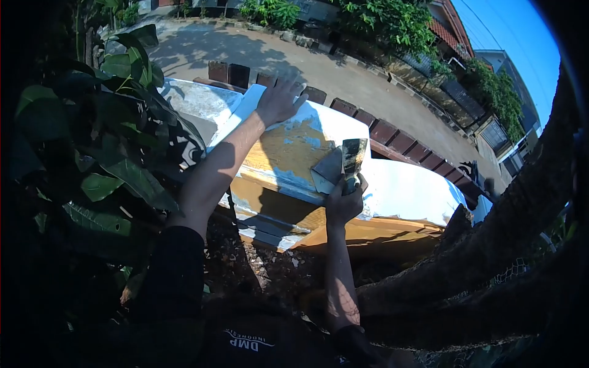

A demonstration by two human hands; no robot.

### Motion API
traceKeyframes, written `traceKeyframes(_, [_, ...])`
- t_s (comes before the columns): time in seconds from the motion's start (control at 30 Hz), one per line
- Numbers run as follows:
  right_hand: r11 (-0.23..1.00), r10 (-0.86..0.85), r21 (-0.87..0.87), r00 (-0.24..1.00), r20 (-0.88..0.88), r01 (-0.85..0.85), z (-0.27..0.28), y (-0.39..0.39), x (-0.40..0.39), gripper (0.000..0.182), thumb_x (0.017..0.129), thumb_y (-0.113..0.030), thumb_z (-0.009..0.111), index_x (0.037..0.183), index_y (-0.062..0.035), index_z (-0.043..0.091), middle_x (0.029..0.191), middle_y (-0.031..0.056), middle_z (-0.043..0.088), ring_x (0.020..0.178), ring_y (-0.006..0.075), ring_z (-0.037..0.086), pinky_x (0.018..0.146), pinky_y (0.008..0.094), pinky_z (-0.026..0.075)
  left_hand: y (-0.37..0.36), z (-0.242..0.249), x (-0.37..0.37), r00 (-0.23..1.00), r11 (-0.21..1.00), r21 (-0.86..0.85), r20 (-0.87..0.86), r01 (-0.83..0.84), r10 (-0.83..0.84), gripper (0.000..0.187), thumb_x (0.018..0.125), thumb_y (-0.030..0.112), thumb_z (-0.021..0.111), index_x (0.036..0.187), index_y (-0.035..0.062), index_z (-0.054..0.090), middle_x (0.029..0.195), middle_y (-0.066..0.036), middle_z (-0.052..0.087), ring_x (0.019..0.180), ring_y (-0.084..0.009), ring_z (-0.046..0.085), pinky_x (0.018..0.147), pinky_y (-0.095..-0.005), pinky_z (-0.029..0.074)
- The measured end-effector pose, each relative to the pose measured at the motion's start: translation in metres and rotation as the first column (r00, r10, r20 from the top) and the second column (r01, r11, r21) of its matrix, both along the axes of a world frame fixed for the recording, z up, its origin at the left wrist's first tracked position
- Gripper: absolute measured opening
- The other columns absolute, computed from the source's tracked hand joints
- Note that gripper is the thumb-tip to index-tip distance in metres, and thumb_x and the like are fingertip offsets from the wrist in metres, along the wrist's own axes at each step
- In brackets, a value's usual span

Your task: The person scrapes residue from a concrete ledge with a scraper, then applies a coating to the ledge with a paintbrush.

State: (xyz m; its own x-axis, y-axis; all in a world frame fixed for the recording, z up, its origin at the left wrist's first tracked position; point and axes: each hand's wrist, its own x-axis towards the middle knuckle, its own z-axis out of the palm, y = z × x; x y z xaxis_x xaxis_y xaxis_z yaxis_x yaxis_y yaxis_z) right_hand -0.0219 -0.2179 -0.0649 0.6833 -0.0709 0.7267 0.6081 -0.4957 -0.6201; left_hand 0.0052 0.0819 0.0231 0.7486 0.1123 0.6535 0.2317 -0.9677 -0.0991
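Note:
My left hand (281,101) reaches to the top edge of the pale wall, its fingers spread and slightly blurred, with nothing visible in them. In my right hand (345,202) is a scraper (354,154), gripped by its handle with the broad flat blade pointing up. A dark, squarish shape lies beside the blade, over the wall face. The wall (288,150) before me has a white top and a yellow-tan face, with patchy white and light-blue areas across it.
A row of dark red-brown fence slats (392,140) runs behind the wall, with a road (245,46) beyond. Large leaves (101,184) crowd the left side. A thick tree trunk (478,257) slants across the right. Debris covers the ground below.

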Motion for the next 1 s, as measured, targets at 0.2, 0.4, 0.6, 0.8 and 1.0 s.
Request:
traceKeyframes(0.2, [1.000, -0.024, 0.007, 1.000, 0.017, 0.024, 0.000, 0.004, 0.003, 0.035, 0.089, -0.013, 0.072, 0.121, -0.0060, 0.060, 0.085, 0.0230, 0.071, 0.078, 0.0433, 0.071, 0.067, 0.0476, 0.053, -0.019, 0.010, -0.021, 0.934, 0.936, 0.006, -0.064, 0.352, -0.351, 0.059, 0.106, 0.046, 0.046, 0.152, 0.0098, 0.045, 0.162, -0.017, 0.036, 0.151, -0.0328, 0.031, 0.126, -0.0473, 0.024])
traceKeyframes(0.4, [1.000, 0.018, 0.006, 1.000, 0.010, -0.018, 0.001, -0.001, 0.002, 0.036, 0.089, -0.012, 0.071, 0.122, -0.0056, 0.059, 0.085, 0.0236, 0.071, 0.078, 0.0445, 0.070, 0.066, 0.0491, 0.052, -0.019, -0.012, -0.034, 1.000, 0.998, 0.065, -0.024, -0.019, 0.021, 0.055, 0.108, 0.044, 0.041, 0.155, 0.0144, 0.043, 0.164, -0.018, 0.030, 0.152, -0.0371, 0.028, 0.127, -0.0505, 0.019])
traceKeyframes(0.6, [0.948, 0.069, 0.315, 0.996, -0.063, -0.046, 0.003, -0.001, 0.005, 0.033, 0.093, -0.013, 0.067, 0.123, -0.0023, 0.056, 0.085, 0.0182, 0.069, 0.072, 0.0339, 0.069, 0.068, 0.0428, 0.053, -0.081, -0.046, -0.079, 0.922, 0.930, -0.033, -0.123, 0.367, -0.368, 0.064, 0.108, 0.044, 0.042, 0.159, 0.0077, 0.033, 0.167, -0.015, 0.027, 0.155, -0.0325, 0.023, 0.128, -0.0476, 0.018])
traceKeyframes(0.8, [0.875, 0.072, 0.484, 0.987, -0.146, 0.008, 0.010, -0.019, 0.008, 0.031, 0.097, -0.015, 0.064, 0.121, 0.0020, 0.055, 0.109, 0.0188, 0.063, 0.099, 0.0279, 0.063, 0.087, 0.0405, 0.049, -0.149, -0.048, -0.170, 0.467, 0.754, -0.521, -0.593, 0.400, -0.656, 0.042, 0.096, 0.044, 0.064, 0.108, 0.0065, 0.078, 0.100, -0.015, 0.076, 0.100, -0.0292, 0.071, 0.090, -0.0428, 0.055])
traceKeyframes(1.0, [0.887, 0.115, 0.462, 0.968, -0.224, 0.001, 0.012, -0.026, 0.005, 0.033, 0.097, -0.016, 0.065, 0.123, 0.0015, 0.055, 0.113, 0.0183, 0.063, 0.104, 0.0297, 0.062, 0.091, 0.0412, 0.048, -0.112, -0.048, -0.158, 0.844, 0.756, -0.381, 0.167, 0.533, -0.510, 0.026, 0.090, 0.028, 0.072, 0.100, 0.0051, 0.078, 0.096, -0.014, 0.075, 0.089, -0.0296, 0.071, 0.079, -0.0390, 0.056])
